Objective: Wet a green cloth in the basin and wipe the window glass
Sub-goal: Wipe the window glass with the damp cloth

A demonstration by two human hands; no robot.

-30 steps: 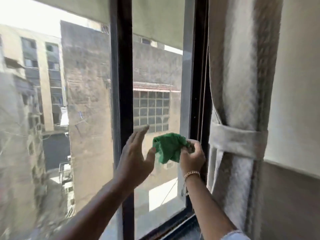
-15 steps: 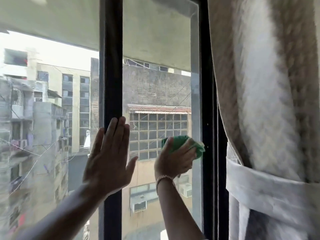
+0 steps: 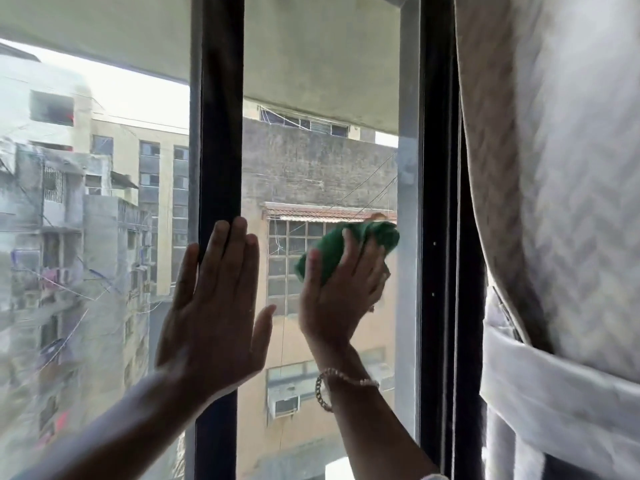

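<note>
My right hand (image 3: 341, 292) presses a bunched green cloth (image 3: 349, 245) against the window glass (image 3: 318, 150) of the narrow right pane, near its right edge at mid height. A beaded bracelet circles that wrist. My left hand (image 3: 214, 306) lies flat with fingers spread on the dark centre frame bar (image 3: 216, 116), partly overlapping the glass on both sides. No basin is in view.
A dark right window frame (image 3: 438, 202) borders the pane. A thick pale curtain (image 3: 554, 168), tied back with a white band (image 3: 561, 393), hangs at the right. The wide left pane (image 3: 86, 237) looks streaked. Buildings show outside.
My left hand went from hovering to flat on the frame bar. My right hand turned the cloth onto the glass and slid it upward. The view tilted up.
</note>
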